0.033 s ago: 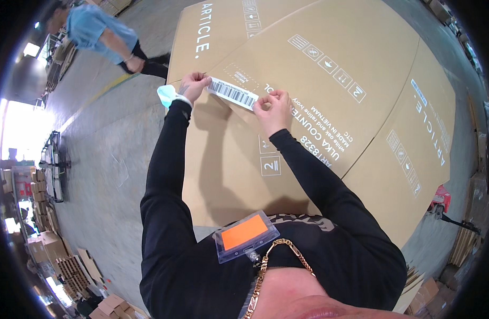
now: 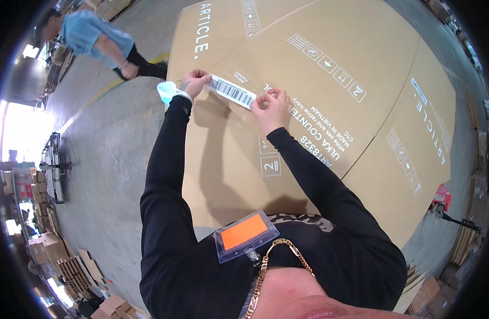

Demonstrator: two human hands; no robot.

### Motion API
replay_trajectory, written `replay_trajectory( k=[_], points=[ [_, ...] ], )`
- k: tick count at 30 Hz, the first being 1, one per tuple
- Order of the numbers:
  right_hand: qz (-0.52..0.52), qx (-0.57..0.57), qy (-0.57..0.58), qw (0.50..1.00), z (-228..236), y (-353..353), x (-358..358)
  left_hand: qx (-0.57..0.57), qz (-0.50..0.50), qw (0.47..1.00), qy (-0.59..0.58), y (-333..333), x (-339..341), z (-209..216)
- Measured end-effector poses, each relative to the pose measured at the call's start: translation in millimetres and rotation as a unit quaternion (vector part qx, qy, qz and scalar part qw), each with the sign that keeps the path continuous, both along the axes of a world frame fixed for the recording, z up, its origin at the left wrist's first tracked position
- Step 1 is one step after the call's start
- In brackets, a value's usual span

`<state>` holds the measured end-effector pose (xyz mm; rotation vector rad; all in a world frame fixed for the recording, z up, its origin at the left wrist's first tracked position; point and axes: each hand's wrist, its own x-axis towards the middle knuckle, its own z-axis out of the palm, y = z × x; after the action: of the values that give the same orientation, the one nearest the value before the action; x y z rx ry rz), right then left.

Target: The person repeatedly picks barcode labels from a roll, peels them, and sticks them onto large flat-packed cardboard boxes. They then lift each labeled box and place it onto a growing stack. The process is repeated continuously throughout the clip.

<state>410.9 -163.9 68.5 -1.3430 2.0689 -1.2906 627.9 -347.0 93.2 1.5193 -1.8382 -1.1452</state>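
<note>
My left hand (image 2: pixel 194 82) pinches the left end of a long white barcode label (image 2: pixel 232 91). My right hand (image 2: pixel 273 109) holds its right end, fingers pressed down. The label lies against the top of a large brown cardboard box (image 2: pixel 334 122) printed with white handling symbols. A light blue wad (image 2: pixel 167 91) sits at my left wrist. Both my sleeves are black.
An orange badge in a clear holder (image 2: pixel 245 234) hangs on my chest. A person in a blue shirt (image 2: pixel 90 37) bends over on the concrete floor (image 2: pixel 111 149) at upper left. Stacked pallets and small cartons (image 2: pixel 69 266) stand lower left; a red pallet jack (image 2: pixel 441 199) is right.
</note>
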Motion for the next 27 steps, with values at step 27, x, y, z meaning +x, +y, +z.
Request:
replay_trajectory(
  k=[27],
  points=[
    [-0.172, 0.078, 0.051, 0.981, -26, -59, -2, -0.183, -0.069, 0.958, -0.209, -80, -111, -41]
  ],
)
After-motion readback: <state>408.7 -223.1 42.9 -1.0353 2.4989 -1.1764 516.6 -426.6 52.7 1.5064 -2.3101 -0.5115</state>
